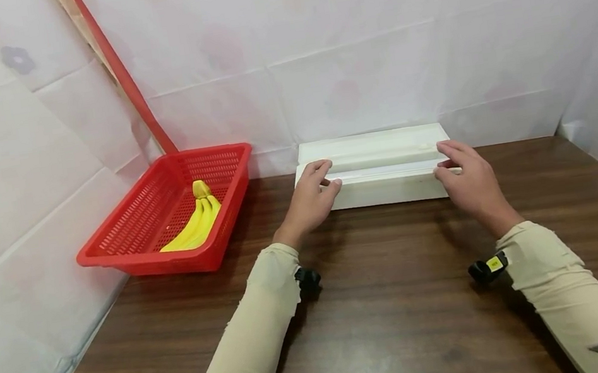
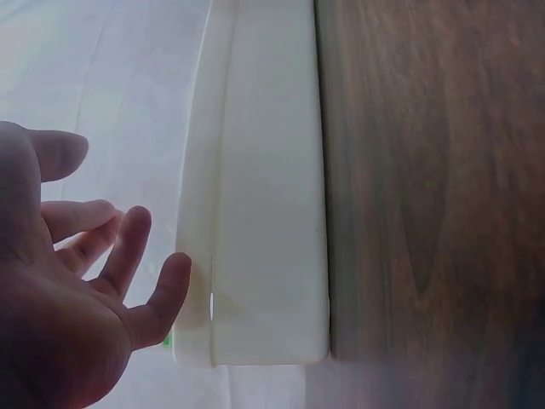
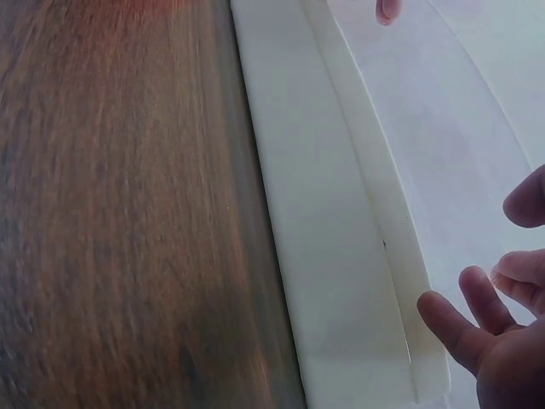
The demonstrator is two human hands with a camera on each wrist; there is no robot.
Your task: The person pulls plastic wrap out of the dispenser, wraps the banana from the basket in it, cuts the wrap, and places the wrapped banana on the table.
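A long white box (image 1: 377,169) sits in the middle of the head view, at the back of a brown table (image 1: 395,300), right against the white wall (image 1: 350,58). Its lid is on, so what is inside cannot be seen.

The left hand (image 1: 309,201) is at the left end of the box. In the head view its fingers bend over the top edge and the thumb sits on the front. In the left wrist view, at the lower left, the fingers (image 2: 128,247) are spread and loose, and one fingertip is just touching the box (image 2: 264,213) — not a firm hold.

The right hand (image 1: 467,179) is at the right end of the box, fingers lying over the top. In the right wrist view, at the lower right, the fingers (image 3: 447,319) are loosely bent and open, just beside the edge of the box (image 3: 332,256). It does not grip the box.

At the left of the head view is a red basket (image 1: 130,251) with holes in its sides — it stands on the table, near the box but not touching it. Inside it lie yellow bananas (image 1: 197,220), with the stem end toward the back.

A red strip (image 1: 119,71) runs up the wall in the upper left.
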